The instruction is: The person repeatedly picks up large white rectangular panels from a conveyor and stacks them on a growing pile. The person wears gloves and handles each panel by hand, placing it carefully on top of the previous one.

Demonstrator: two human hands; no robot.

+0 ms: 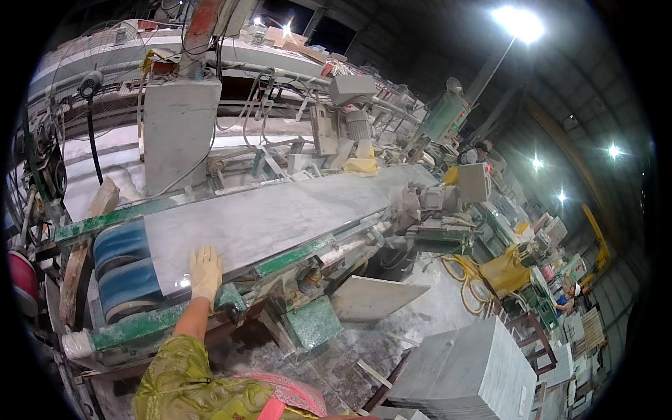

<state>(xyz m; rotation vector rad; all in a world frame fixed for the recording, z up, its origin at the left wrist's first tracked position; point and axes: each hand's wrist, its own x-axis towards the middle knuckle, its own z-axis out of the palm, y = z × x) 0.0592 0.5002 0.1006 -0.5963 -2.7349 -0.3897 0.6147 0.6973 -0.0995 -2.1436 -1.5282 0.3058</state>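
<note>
My left hand (205, 271), in a pale yellow glove, lies flat with fingers spread on the near corner of a long grey-white stone slab (280, 213). The slab rests on the bed of a green-framed machine (168, 318) and stretches away to the right toward a motor head (420, 199). Just left of the hand is a blue belt wrapped over rollers (122, 269). My forearm is bare, with a yellow-green patterned sleeve at the bottom edge. My right hand is out of the picture.
A stack of grey cut tiles (476, 371) stands at the lower right. A loose slab (371, 297) leans under the machine on the wet, dusty floor. Yellow hose (465, 269) coils nearby. A fan (91, 77) is at the upper left. Another person (567, 294) works at the far right.
</note>
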